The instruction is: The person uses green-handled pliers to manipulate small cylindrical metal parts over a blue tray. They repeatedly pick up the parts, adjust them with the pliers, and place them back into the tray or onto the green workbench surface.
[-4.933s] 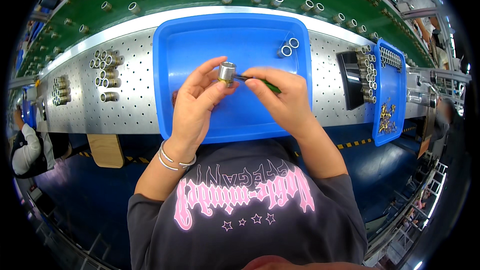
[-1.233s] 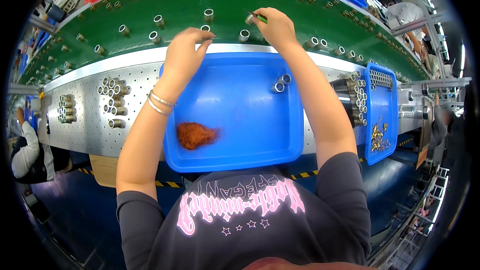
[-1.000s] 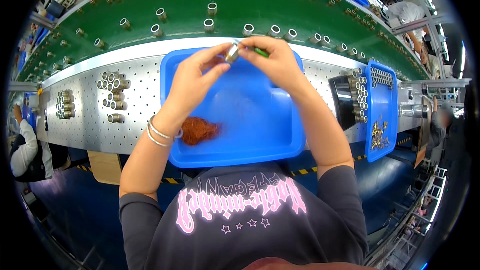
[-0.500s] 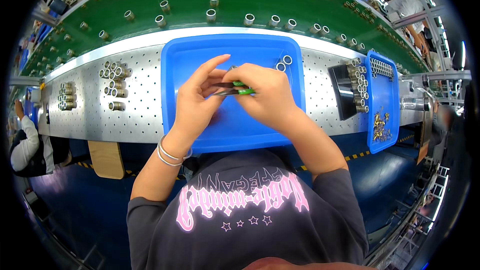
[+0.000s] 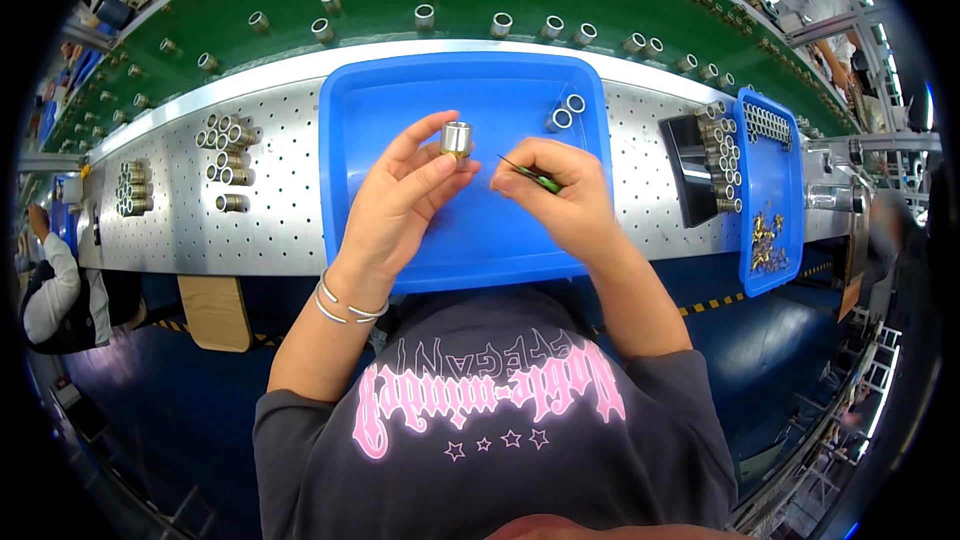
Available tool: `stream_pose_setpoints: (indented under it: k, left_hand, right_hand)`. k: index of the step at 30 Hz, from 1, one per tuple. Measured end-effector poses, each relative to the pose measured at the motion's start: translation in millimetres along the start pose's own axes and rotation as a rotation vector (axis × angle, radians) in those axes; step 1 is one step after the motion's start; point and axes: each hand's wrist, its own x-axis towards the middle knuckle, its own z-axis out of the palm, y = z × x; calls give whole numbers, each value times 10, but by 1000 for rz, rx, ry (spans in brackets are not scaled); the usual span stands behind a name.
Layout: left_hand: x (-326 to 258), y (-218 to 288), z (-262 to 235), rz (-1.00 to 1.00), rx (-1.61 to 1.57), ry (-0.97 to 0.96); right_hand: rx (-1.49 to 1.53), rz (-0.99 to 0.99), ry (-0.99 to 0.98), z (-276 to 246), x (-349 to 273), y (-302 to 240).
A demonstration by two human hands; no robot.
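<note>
Between the thumb and fingers of my left hand (image 5: 392,195) is a short metal sleeve (image 5: 456,137), silvery with a yellowish lower rim, held upright with its open end up. My right hand (image 5: 572,202), a little to the right and apart from the sleeve, is closed round tweezers (image 5: 541,179) with green grips and thin dark tips. The tips point left toward the sleeve without touching it. Both hands are over a large blue tray (image 5: 334,155), where more metal sleeves (image 5: 561,119) stand in the far right corner.
A green conveyor belt (image 5: 380,5) bearing scattered sleeves runs beyond the perforated metal bench (image 5: 285,230). Grouped sleeves (image 5: 230,176) lie at left. At right are a black device (image 5: 688,175) and a smaller blue tray (image 5: 752,280) with sleeves and small brass-coloured parts (image 5: 767,245).
My hands have moved apart. The right one has drawn the tweezers back to the right, and the left one has turned, bringing the sleeve upright into view.
</note>
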Motion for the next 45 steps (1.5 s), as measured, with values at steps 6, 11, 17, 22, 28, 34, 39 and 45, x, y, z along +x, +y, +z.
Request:
stream_pose_setpoints:
  k: [6, 11, 17, 22, 28, 34, 39, 45]
  left_hand:
    - [-6, -58, 15, 185, 301, -21]
    - [-19, -118, 112, 338, 711, -29]
    - [-44, -156, 91, 302, 740, -63]
    - [-42, -53, -6, 12, 211, -61]
    - [-26, -69, -40, -56, 41, -48]
    - [-15, -52, -2, -30, 77, -57]
    - [-4, -76, 1, 8, 194, -62]
    - [-10, -130, 32, 18, 285, -117]
  right_hand:
    - [-316, -178, 99, -97, -58, 51]
    - [-628, -339, 97, -37, 57, -102]
    - [-699, -297, 15, -71, 179, -48]
    - [-189, -19, 122, -178, 165, 16]
    - [193, 39, 62, -200, 122, -3]
    - [260, 3, 4, -158, 144, -62]
    - [383, 1, -51, -106, 178, -73]
    - [512, 130, 59, -106, 302, -89]
